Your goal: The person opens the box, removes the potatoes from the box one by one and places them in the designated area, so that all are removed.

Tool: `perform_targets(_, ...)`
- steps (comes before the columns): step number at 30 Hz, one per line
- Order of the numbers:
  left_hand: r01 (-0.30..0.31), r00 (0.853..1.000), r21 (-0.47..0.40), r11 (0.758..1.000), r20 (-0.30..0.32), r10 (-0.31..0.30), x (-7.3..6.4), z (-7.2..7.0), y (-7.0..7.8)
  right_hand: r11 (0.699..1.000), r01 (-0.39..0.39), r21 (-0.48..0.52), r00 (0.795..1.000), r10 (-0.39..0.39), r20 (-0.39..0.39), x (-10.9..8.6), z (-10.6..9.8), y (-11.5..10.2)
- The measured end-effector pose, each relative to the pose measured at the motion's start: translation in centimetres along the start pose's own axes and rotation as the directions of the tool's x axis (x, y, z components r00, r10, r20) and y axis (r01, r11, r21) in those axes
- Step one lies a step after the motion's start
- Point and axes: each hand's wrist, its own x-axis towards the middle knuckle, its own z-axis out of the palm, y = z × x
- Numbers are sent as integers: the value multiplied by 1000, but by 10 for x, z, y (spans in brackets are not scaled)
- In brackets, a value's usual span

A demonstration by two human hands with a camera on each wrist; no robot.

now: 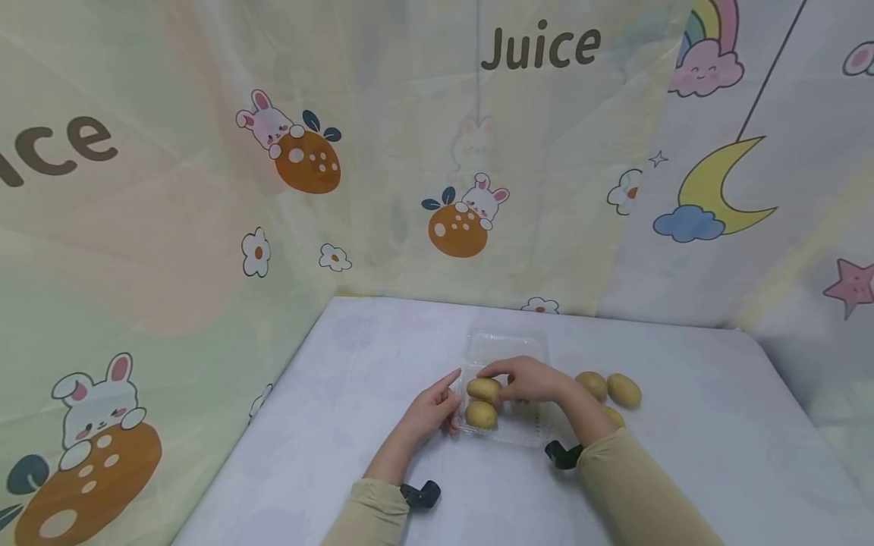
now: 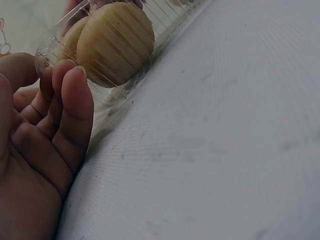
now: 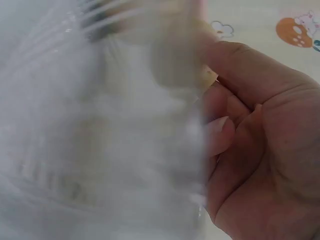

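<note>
A clear plastic clamshell box lies on the table with its lid folded back. Inside, along its left side, are two yellow potatoes; my right hand grips the farther potato between fingers and thumb. The nearer potato lies beside it. More yellow shows under the right hand, mostly hidden. At the box's left edge, my left hand holds the rim with bent fingers, its index finger pointing forward. Blurred clear plastic covers much of the right wrist view.
Right of the box lie three more potatoes: one next to another, and a third partly behind the right forearm. Printed curtains rise behind the white table and along its left side.
</note>
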Motion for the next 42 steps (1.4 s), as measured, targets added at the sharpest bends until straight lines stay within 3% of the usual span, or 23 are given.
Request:
perform_targets(6, -5, 1000, -1, 1000, -8, 5, 0, 1, 0, 1000, 8, 14, 1000, -8, -30, -9, -10, -6)
perform_targets(13, -11, 1000, 41, 999, -20, 11, -1, 2, 0, 999, 21, 28, 993, -18, -120, -24, -21, 0)
perform_targets(27, 19, 999, 25, 1000, -34, -19, -2, 3, 3, 987, -58, 152, 969, 93, -229, -71, -34, 30)
perform_targets(36, 8, 1000, 27, 1000, -30, -7, -2, 3, 2, 986, 10, 168, 944, 46, -328, -111, -38, 60)
perform_targets(42, 4, 1000, 18, 1000, -19, -4, -2, 3, 2, 988, 3, 156, 921, 58, -385, -137, -37, 81)
